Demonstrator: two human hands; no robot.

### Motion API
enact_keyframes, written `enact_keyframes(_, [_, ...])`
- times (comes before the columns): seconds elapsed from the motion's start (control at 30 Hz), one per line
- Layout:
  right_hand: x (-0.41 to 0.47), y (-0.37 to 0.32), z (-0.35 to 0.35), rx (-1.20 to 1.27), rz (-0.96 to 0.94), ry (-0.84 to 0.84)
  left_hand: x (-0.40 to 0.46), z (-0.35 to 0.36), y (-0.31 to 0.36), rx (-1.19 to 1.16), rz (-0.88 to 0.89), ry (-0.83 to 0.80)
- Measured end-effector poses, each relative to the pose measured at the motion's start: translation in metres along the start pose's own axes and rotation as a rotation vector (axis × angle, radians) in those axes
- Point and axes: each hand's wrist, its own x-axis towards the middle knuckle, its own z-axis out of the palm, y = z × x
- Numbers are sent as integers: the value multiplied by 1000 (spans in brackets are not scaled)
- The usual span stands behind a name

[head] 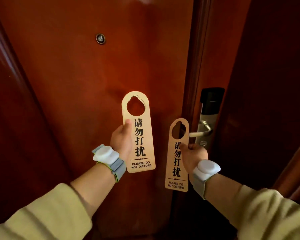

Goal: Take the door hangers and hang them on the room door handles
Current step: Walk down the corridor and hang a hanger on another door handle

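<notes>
Up against a reddish-brown wooden door (76, 101), each hand pinches one tan "Please Do Not Disturb" hanger. The left hand (120, 140) grips the left hanger (139, 134) by its left edge, thumb on the face just below the round cutout, holding it upright and well clear of the lock. The right hand (194, 153) clamps the right hanger (177, 156) at mid-height; its cutout sits just beside the tip of the silver lever handle (200, 134), not yet over it.
</notes>
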Motion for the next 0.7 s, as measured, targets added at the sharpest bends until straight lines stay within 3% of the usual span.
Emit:
enact_keyframes(0.3, [36, 8, 25, -6, 64, 252, 35, 21, -3, -67, 55, -197])
enact_keyframes(0.7, [41, 33, 15, -23, 101, 389, 45, 38, -10, -143, -13, -366])
